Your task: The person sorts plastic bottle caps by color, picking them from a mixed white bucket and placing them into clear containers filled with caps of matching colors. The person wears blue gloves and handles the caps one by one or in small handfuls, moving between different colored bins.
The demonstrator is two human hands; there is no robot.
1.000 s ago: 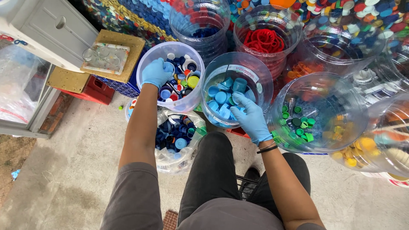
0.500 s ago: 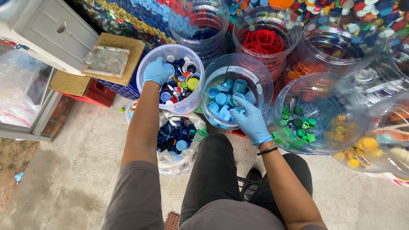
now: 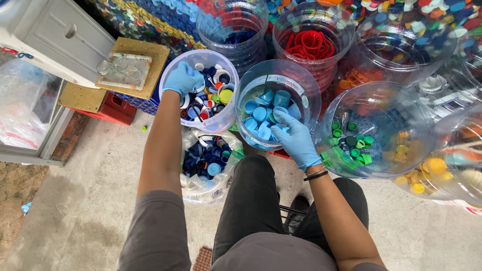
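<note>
My left hand [image 3: 182, 79], in a blue glove, rests over the near rim of the tub of mixed caps [image 3: 215, 90]. Its fingers curl down into the tub, and I cannot tell whether they pinch a cap or only lie on the pile. My right hand [image 3: 295, 139], gloved the same, sits at the near rim of the tub of light blue caps [image 3: 266, 111]. Its fingers are held loosely together and point into the tub, their tips touching the caps on top; whether one is gripped under them I cannot tell.

The two tubs stand side by side with their walls touching, the mixed one just left of the light blue one. So the light blue caps lie straight ahead of my right hand and across to the right of my left, and the right hand is plainly the nearer.

Below the mixed tub, against my left knee, is a clear bag of dark blue caps [image 3: 203, 159]. To the right of the light blue tub stands a big clear jar with green caps [image 3: 354, 145] at its bottom, and behind it a jar of red rings [image 3: 309, 44]. Everything sits on the concrete floor [image 3: 95, 200].
</note>
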